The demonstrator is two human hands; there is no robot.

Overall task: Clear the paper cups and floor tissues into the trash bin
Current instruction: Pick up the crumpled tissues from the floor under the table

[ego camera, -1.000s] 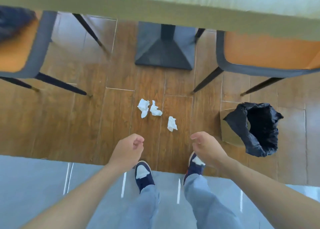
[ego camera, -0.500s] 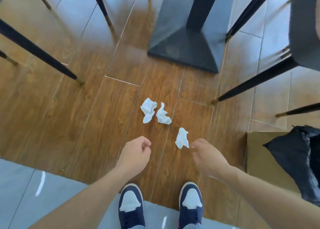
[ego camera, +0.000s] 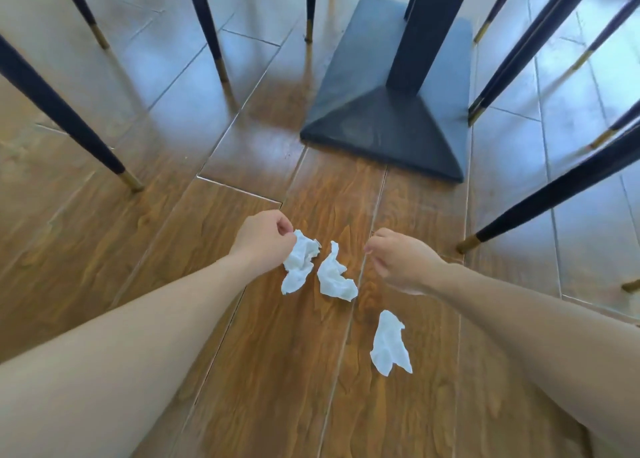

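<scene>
Three crumpled white tissues lie on the wooden floor. My left hand [ego camera: 265, 243] reaches down to the left tissue [ego camera: 298, 267], and its thumb and fingertips close on that tissue's upper edge. The middle tissue [ego camera: 334, 277] lies just to the right of it, untouched. My right hand [ego camera: 403, 265] hovers to the right of the middle tissue with fingers loosely curled and nothing in them. The third tissue [ego camera: 389, 345] lies nearer to me, beneath my right forearm. No paper cups or trash bin are in view.
The dark table pedestal base [ego camera: 384, 125] stands just beyond the tissues. Dark chair legs with gold tips slant down at the left [ego camera: 65, 118] and at the right [ego camera: 554, 194]. Several more legs stand farther back.
The view has dropped lower and closer to the floor. Both hands moved forward; my left hand reached the left tissue. The trash bin and my shoes have left the view.
</scene>
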